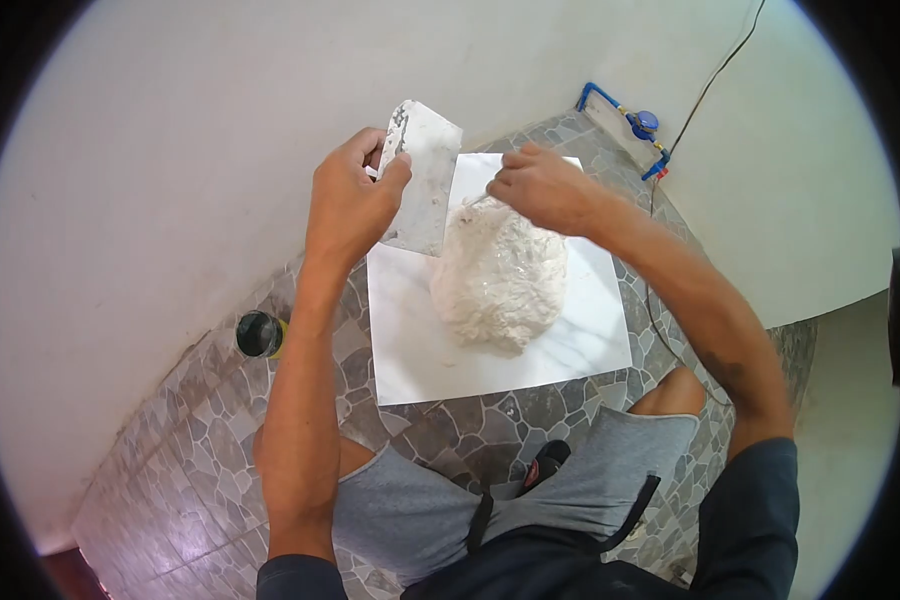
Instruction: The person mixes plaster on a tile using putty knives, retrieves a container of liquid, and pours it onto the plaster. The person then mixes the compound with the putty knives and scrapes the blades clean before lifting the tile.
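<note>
A large mound of wet white putty (pixel 503 275) lies on a square white tile (pixel 410 350) with faint grey veining. My left hand (pixel 360 195) is closed around the edge of a flat rectangular plate (pixel 425 180), thumb on its face. That plate is greyish, smeared with white and tilted beside the mound's left edge. Over the top of the mound, my right hand (pixel 545 188) is closed on a small thin-edged tool (pixel 477 199). Most of that tool is hidden by the fingers, so its kind is unclear. Its tip meets the putty.
Walls meet in a corner behind the tile. A dark open-topped container (pixel 260 334) stands on the stone-patterned floor (pixel 205 430) at the left. Blue pipework with a water meter (pixel 644 124) runs along the right wall, near a dark cable (pixel 705 95). My knees flank the tile's near side.
</note>
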### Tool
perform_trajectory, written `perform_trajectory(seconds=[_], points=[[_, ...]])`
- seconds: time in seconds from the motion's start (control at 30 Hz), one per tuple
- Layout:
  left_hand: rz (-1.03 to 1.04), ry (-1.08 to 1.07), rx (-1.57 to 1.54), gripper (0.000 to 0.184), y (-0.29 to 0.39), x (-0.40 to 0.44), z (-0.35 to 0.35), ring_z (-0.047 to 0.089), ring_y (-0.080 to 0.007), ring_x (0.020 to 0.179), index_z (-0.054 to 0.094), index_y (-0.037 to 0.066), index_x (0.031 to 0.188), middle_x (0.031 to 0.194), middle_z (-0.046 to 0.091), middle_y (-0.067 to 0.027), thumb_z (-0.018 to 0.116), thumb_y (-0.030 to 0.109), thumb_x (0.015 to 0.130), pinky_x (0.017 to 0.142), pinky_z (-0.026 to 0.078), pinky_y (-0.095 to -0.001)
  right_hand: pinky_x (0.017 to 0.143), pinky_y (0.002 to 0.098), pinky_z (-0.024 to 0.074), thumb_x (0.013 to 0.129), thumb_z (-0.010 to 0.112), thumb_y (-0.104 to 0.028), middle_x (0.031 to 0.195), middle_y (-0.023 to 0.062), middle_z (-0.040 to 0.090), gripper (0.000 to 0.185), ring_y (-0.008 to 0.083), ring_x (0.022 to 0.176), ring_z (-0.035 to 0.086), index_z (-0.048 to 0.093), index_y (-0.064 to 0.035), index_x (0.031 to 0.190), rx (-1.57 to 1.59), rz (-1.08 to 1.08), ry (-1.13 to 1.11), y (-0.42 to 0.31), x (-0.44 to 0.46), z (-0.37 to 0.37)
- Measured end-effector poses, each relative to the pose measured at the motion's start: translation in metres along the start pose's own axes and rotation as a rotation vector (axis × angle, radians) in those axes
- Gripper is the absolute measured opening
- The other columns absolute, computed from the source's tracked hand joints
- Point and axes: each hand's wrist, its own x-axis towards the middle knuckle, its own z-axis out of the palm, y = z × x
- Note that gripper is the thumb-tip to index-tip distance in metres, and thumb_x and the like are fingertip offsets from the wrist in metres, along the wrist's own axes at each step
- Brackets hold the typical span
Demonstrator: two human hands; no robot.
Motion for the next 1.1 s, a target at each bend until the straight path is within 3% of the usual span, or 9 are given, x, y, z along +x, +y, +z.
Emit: perform_trajectory(seconds=[0.07, 0.17, 0.27, 0.3, 0.4, 0.57, 0.8, 0.9, 1.1], points=[[0.026, 0.015, 0.020, 0.024, 0.000, 0.002, 0.000, 0.048, -0.0143, 0.064, 0.068, -0.003, 0.099, 0.074, 0.060, -0.0044, 0.065, 0.018, 0.086, 0.061, 0.043, -0.0320, 0.088, 0.0352, 0.0477, 0.083, 0.063, -0.011, 0.085, 0.0046, 0.067, 0.006, 0.0221, 0.095, 0.061, 0.064, -0.0081, 0.087, 0.006, 0.020, -0.207, -0.019, -0.001, 0.021], [0.037, 0.026, 0.059, 0.026, -0.001, -0.003, -0.002, 0.050, -0.0148, 0.065, 0.068, -0.003, 0.100, 0.076, 0.061, -0.0051, 0.065, 0.019, 0.086, 0.063, 0.044, -0.0319, 0.089, 0.0360, 0.0478, 0.080, 0.064, -0.008, 0.084, 0.0057, 0.067, 0.008, 0.0230, 0.097, 0.061, 0.064, -0.0075, 0.088, 0.099, -0.089, -0.247, -0.029, -0.029, 0.020], [0.006, 0.018, 0.055, 0.028, 0.003, -0.001, -0.003, 0.050, -0.0145, 0.065, 0.068, -0.003, 0.102, 0.077, 0.062, -0.0053, 0.065, 0.019, 0.086, 0.064, 0.045, -0.0314, 0.089, 0.0363, 0.0478, 0.075, 0.068, -0.005, 0.085, 0.0052, 0.066, 0.013, 0.0241, 0.096, 0.061, 0.063, -0.0070, 0.087, 0.117, 0.012, -0.359, -0.008, -0.027, -0.019], [-0.009, 0.020, 0.038, 0.028, 0.001, 0.000, -0.004, 0.050, -0.0144, 0.065, 0.068, -0.003, 0.103, 0.077, 0.063, -0.0054, 0.065, 0.020, 0.086, 0.064, 0.045, -0.0313, 0.089, 0.0366, 0.0477, 0.071, 0.071, -0.003, 0.084, 0.0052, 0.066, 0.017, 0.0251, 0.095, 0.061, 0.063, -0.0070, 0.085, 0.106, -0.040, -0.304, -0.001, -0.020, -0.026], [-0.019, 0.028, 0.000, 0.029, 0.002, -0.001, -0.003, 0.050, -0.0135, 0.065, 0.068, -0.003, 0.104, 0.078, 0.063, -0.0054, 0.065, 0.020, 0.086, 0.064, 0.045, -0.0309, 0.088, 0.0377, 0.0491, 0.083, 0.062, -0.013, 0.084, 0.0047, 0.069, 0.006, 0.0248, 0.094, 0.063, 0.067, -0.0102, 0.082, 0.098, -0.070, -0.092, -0.008, -0.004, -0.026], [0.010, 0.040, 0.025, 0.029, 0.001, -0.003, -0.004, 0.049, -0.0123, 0.064, 0.069, -0.003, 0.104, 0.078, 0.063, -0.0047, 0.065, 0.019, 0.086, 0.063, 0.044, -0.0306, 0.090, 0.0356, 0.0486, 0.086, 0.060, -0.012, 0.083, 0.0041, 0.068, 0.009, 0.0224, 0.096, 0.063, 0.066, -0.0099, 0.079, 0.059, -0.186, -0.267, -0.051, -0.022, 0.002], [-0.010, 0.034, 0.019, 0.027, -0.001, 0.001, -0.008, 0.047, -0.0118, 0.063, 0.068, -0.003, 0.099, 0.076, 0.061, -0.0050, 0.064, 0.019, 0.086, 0.060, 0.043, -0.0306, 0.085, 0.0368, 0.0476, 0.078, 0.066, -0.007, 0.082, 0.0062, 0.064, 0.007, 0.0230, 0.091, 0.061, 0.064, -0.0082, 0.085, 0.074, -0.098, -0.181, -0.001, 0.000, -0.035], [0.016, 0.048, 0.004, 0.026, 0.000, 0.002, -0.009, 0.046, -0.0120, 0.062, 0.068, -0.003, 0.098, 0.075, 0.060, -0.0048, 0.064, 0.019, 0.086, 0.059, 0.042, -0.0307, 0.087, 0.0361, 0.0474, 0.078, 0.067, -0.007, 0.083, 0.0056, 0.064, 0.009, 0.0229, 0.092, 0.061, 0.065, -0.0081, 0.086, 0.086, -0.060, -0.125, -0.013, 0.008, 0.003], [0.019, 0.056, 0.047, 0.029, 0.006, -0.005, -0.012, 0.045, -0.0118, 0.061, 0.068, -0.004, 0.100, 0.074, 0.058, -0.0038, 0.065, 0.021, 0.085, 0.058, 0.041, -0.0307, 0.090, 0.0362, 0.0471, 0.076, 0.067, -0.003, 0.088, 0.0064, 0.067, 0.015, 0.0235, 0.098, 0.062, 0.067, -0.0072, 0.091, 0.131, -0.050, -0.463, -0.017, -0.029, -0.017]])
